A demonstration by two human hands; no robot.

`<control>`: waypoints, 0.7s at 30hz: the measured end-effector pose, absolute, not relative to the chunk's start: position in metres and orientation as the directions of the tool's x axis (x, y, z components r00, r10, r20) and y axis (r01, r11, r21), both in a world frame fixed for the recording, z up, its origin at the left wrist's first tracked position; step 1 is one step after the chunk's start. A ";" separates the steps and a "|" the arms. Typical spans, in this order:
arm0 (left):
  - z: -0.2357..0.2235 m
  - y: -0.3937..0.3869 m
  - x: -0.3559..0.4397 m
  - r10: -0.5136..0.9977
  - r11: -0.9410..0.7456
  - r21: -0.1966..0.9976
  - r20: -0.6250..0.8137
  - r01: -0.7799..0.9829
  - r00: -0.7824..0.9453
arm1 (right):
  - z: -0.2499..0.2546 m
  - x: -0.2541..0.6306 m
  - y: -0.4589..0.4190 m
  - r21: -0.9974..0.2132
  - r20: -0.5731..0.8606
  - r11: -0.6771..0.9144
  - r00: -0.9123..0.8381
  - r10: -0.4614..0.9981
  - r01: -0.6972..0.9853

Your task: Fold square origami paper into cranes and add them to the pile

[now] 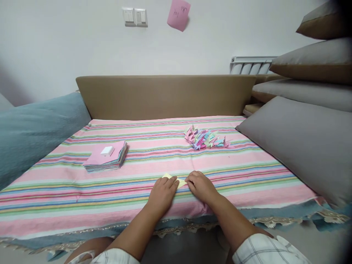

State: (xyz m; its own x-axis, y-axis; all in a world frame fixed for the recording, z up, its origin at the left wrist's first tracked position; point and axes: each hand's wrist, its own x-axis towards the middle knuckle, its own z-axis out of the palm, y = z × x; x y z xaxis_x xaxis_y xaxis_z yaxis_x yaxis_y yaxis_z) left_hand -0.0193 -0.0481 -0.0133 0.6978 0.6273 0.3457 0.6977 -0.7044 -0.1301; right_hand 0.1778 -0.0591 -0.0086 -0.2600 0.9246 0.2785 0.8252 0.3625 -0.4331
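A small folded piece of pale yellow paper (181, 183) lies on the striped cloth near the front edge. My left hand (164, 191) rests on its left part, fingers closed together and pressing it down. At the paper's right tip, my right hand (201, 186) pinches between thumb and fingers. Both hands cover much of the paper, so its full shape is hidden. Farther back to the right lies a cluster of folded paper cranes (205, 139) in pink, purple, green and blue. A stack of coloured paper sheets (96, 156) sits to the left, topped by a small white block (107, 151).
The striped cloth (154, 146) has a lace-trimmed front edge. A brown padded board (165, 97) stands behind it. Grey cushions (302, 139) are piled on the right; a blue-green cushion (41, 128) leans at left. The wall carries switches (134, 17) and a pink note (178, 14).
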 end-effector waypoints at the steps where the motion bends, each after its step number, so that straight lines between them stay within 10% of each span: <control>1: -0.014 -0.047 -0.020 0.626 -0.707 -0.133 0.338 0.694 0.703 | -0.009 0.178 -0.059 -0.436 0.279 0.358 -0.254 0.926 0.826; 21: -0.022 -0.046 -0.024 0.650 -0.704 -0.030 0.375 0.710 0.661 | -0.016 0.173 -0.053 -0.549 0.220 0.137 -0.016 0.975 0.824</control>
